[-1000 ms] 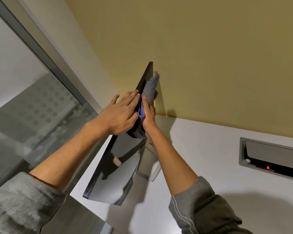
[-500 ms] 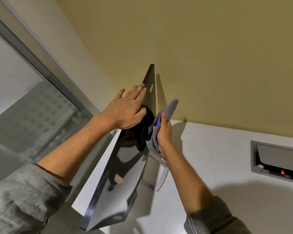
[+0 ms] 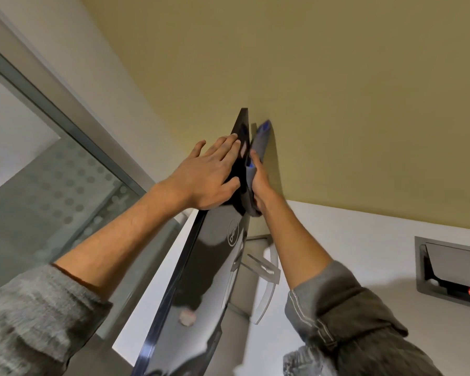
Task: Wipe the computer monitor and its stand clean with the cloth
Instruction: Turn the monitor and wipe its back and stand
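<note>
The slim, glossy black computer monitor (image 3: 201, 280) stands edge-on to the camera on a white desk top (image 3: 350, 240), so only its shiny back panel shows; the screen side faces away and is hidden, and the lower corner runs out of the bottom of the picture. Its pale silver stand (image 3: 266, 270) shows behind the panel, partly covered by the right forearm.

The left hand (image 3: 206, 175) lies flat on the back panel near the top edge, fingers straight and slightly spread, thumb out along the panel, holding nothing. The right hand (image 3: 258, 180) is on the far side of the panel, its fingers curled round a grey cloth with a blue trim (image 3: 259, 139). The cloth's upper end sticks up past the fingertips, beside the monitor's top corner; whether it touches the panel there cannot be told, and most of the palm is hidden.

Both grey sleeves (image 3: 345, 313) are pushed up and cut off at the frame's lower edge. A recessed grey socket box (image 3: 451, 267) sits in the desk at right, its small red light blurred. Frosted dotted glass (image 3: 65, 191) fills the left.
</note>
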A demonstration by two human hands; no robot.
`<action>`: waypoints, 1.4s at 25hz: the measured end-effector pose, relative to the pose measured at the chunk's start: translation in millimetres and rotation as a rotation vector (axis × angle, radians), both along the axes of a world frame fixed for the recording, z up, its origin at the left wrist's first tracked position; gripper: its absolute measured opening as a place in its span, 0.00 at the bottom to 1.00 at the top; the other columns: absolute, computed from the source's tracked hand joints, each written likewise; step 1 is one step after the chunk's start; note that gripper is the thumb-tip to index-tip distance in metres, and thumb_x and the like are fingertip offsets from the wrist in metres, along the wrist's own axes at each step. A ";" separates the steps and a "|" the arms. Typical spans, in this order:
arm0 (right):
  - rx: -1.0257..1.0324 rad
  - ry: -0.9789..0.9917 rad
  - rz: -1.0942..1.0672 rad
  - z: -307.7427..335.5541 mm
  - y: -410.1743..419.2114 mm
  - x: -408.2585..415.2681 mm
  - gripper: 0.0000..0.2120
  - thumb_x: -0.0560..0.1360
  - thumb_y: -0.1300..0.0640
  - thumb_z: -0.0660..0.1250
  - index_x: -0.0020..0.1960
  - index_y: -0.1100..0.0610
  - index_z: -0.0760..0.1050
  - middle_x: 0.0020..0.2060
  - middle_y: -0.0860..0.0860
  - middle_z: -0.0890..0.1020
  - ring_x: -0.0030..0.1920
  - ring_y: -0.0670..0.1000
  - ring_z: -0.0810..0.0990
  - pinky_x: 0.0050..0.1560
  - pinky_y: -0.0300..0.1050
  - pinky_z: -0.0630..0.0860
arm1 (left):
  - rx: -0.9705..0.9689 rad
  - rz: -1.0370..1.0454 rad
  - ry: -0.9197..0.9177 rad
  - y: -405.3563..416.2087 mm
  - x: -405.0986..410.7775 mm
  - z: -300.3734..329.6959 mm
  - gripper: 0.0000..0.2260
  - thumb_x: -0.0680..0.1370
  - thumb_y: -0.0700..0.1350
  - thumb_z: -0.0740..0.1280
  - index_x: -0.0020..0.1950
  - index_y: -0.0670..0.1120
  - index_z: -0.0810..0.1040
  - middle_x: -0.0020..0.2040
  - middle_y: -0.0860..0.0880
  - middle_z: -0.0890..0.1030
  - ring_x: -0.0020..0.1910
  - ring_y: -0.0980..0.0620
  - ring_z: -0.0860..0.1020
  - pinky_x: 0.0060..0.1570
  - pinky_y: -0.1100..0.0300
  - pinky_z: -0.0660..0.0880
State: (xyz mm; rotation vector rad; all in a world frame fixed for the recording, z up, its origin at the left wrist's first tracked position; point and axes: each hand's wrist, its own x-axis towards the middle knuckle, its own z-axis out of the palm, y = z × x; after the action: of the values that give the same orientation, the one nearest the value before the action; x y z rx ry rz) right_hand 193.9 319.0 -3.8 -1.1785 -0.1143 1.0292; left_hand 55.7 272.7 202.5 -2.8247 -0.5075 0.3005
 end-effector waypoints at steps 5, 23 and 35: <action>-0.088 0.258 0.015 -35.1 -60.1 -50.8 0.22 0.79 0.40 0.59 0.53 0.59 0.78 0.47 0.58 0.82 0.51 0.59 0.79 0.59 0.55 0.75 | -0.051 -0.006 -0.024 4.2 0.6 -1.6 0.36 0.76 0.57 0.46 0.80 0.46 0.40 0.80 0.49 0.39 0.78 0.55 0.39 0.76 0.49 0.38; 0.160 -0.060 0.090 6.4 -34.0 6.3 0.32 0.74 0.33 0.59 0.71 0.52 0.69 0.66 0.55 0.76 0.67 0.55 0.73 0.68 0.57 0.68 | 0.048 -0.066 0.063 -0.6 24.1 -3.3 0.37 0.76 0.60 0.48 0.81 0.44 0.44 0.81 0.46 0.44 0.79 0.51 0.41 0.77 0.48 0.40; 0.005 0.172 -0.019 -73.2 -44.0 -22.9 0.24 0.80 0.40 0.57 0.59 0.59 0.76 0.49 0.57 0.82 0.52 0.56 0.80 0.54 0.52 0.77 | 0.021 -0.076 0.008 3.7 22.6 -5.5 0.38 0.74 0.59 0.49 0.81 0.45 0.45 0.81 0.48 0.46 0.79 0.53 0.42 0.77 0.48 0.41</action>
State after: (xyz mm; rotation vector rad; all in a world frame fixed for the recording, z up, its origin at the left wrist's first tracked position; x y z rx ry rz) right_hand 171.0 275.0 -77.0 -1.0792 0.0299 1.1080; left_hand 78.3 276.3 197.0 -2.8129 -0.3983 0.2899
